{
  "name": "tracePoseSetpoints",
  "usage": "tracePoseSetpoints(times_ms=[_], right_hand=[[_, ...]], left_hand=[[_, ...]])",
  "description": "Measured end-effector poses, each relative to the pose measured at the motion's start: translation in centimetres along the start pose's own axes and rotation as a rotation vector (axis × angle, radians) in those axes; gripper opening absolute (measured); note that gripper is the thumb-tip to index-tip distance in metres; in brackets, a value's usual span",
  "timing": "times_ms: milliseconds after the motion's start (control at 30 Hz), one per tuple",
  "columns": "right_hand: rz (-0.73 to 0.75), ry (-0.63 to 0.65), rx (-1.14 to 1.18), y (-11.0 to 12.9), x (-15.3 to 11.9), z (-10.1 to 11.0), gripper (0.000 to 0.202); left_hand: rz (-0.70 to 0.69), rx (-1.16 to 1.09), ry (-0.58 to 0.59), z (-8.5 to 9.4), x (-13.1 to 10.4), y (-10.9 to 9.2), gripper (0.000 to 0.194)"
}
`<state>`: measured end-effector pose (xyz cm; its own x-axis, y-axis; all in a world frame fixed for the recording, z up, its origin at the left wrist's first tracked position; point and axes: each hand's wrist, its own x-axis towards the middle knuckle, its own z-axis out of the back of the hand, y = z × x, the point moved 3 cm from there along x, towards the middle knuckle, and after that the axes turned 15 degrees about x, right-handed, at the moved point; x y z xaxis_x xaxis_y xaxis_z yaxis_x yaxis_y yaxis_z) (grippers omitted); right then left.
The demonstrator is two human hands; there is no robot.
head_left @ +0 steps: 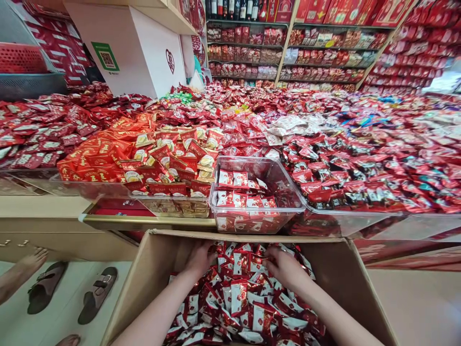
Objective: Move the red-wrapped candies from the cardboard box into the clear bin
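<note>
A brown cardboard box (338, 274) stands open in front of me, filled with a loose heap of small red-and-white snack packets (237, 298). Both of my hands reach down into its far part. My left hand (200, 259) is closed around packets at the left of the heap, its fingertips partly hidden among them. Opposite it, my right hand (283, 269) has curled fingers and thumb gripping packets. Just beyond the box's far edge, a clear plastic bin (291, 197) holds a low layer of similar red-and-white packets.
Bins of durian snack packets (176, 163), orange-red packets (95, 156) and dark red packets (363, 185) crowd the counter. Stocked shelves (248, 45) line the back. Sandals (97, 295) and a person's bare foot (30, 264) are at lower left.
</note>
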<state>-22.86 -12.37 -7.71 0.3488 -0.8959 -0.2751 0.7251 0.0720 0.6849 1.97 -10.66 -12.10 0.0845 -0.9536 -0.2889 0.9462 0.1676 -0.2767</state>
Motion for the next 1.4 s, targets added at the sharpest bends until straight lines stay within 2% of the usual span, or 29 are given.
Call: tracePoseSetpoints(times_ms=[167,233,367,433,533,667,800,867,967,1067,1167,1267,1333,1400], right_hand=[[0.002,0.042,0.022,-0.3,-0.2,-0.6,0.024],[0.007,0.028,-0.006,-0.3,-0.3,-0.5,0.025],[0.022,0.036,-0.021,-0.1,-0.5,-0.2,0.025],[0.022,0.053,-0.007,-0.2,-0.4,-0.3,0.025],[0.031,0.084,0.021,-0.4,-0.4,-0.7,0.025],[0.049,0.085,0.042,-0.2,-0.6,-0.9,0.023],[0.147,0.005,0.119,1.5,-1.2,-0.9,0.021],[0.205,0.029,0.196,2.4,-1.5,-1.4,0.022],[0.282,0.117,0.228,3.2,-1.9,-2.6,0.023],[0.331,0.158,0.159,3.1,-2.0,-3.4,0.02],[0.329,0.168,0.132,2.7,-1.9,-3.6,0.019],[0.326,0.16,0.165,2.7,-2.0,-3.5,0.019],[0.323,0.136,0.255,3.0,-2.1,-3.3,0.022],[0.305,0.115,0.405,3.4,-2.1,-3.2,0.032]], left_hand=[[0.007,0.071,0.069,0.1,-0.3,0.3,0.035],[0.016,0.101,0.137,0.6,-0.6,0.8,0.035],[0.027,0.151,0.312,1.2,-1.1,1.6,0.013],[-0.018,0.138,0.376,0.9,-1.5,1.3,0.012],[-0.106,0.096,0.412,0.2,-2.0,0.6,0.017],[-0.126,0.069,0.385,0.8,-2.1,-0.1,0.017],[-0.166,0.008,0.339,2.6,-2.5,-1.2,0.016],[-0.195,-0.017,0.339,2.7,-3.0,-1.9,0.02],[-0.172,0.011,0.295,1.8,-3.6,-2.3,0.019],[-0.106,0.075,0.231,0.3,-3.4,-1.7,0.026],[-0.086,0.086,0.227,-0.5,-3.0,-0.9,0.024],[-0.121,0.039,0.194,0.5,-3.1,-1.1,0.018],[-0.157,-0.028,0.181,1.8,-3.5,-2.0,0.016],[-0.217,-0.126,0.207,3.1,-4.1,-3.5,0.018]])
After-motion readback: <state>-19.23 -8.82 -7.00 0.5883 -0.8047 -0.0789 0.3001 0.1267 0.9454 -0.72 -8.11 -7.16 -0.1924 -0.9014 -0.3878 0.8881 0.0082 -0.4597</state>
